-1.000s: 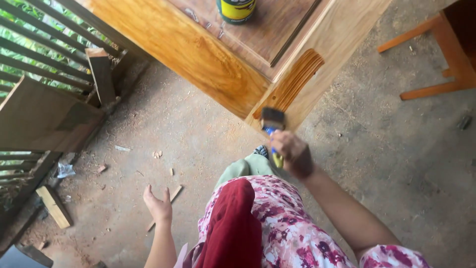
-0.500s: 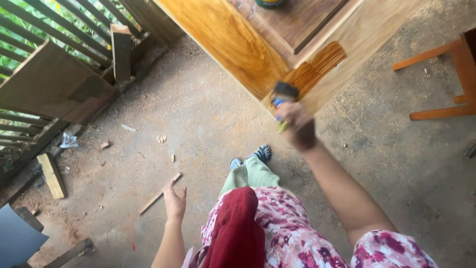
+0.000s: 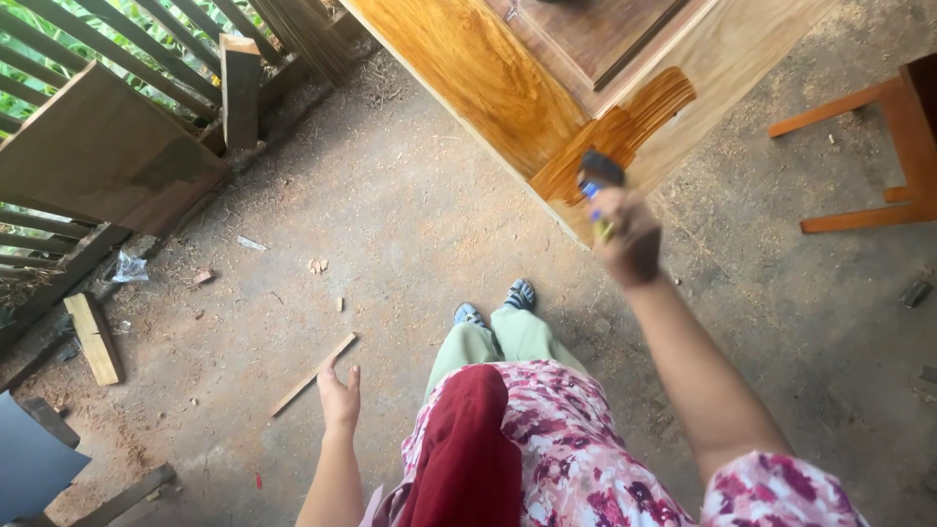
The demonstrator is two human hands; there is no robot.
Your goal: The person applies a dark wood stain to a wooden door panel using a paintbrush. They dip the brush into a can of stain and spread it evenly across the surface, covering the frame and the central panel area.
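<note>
Brushing of finish onto a wooden furniture piece [image 3: 488, 73] is judged to be the step in hand. A paintbrush [image 3: 597, 181] with a blue and yellow handle is gripped in the right hand [image 3: 630, 239]; its fingers are closed around the handle, and the dark bristle head is laid against the grooved corner panel [image 3: 615, 132] of the piece. The grooved area is seen darker and glossier than the paler board [image 3: 727, 59] to its right, which is judged to be uncoated. The side face to the left is seen as a deep amber.

The left hand [image 3: 340, 395] is held away from the body at the side, empty, with fingers loosely extended and slightly apart, above the dusty concrete floor [image 3: 390, 224]. A thin wood strip [image 3: 312, 375] lies just beyond it. An offcut block [image 3: 93, 337] lies near a slatted railing [image 3: 59, 59].

The next move is judged to call for strokes drawn along the grooves, with the coat carried evenly toward the pale board.
</note>
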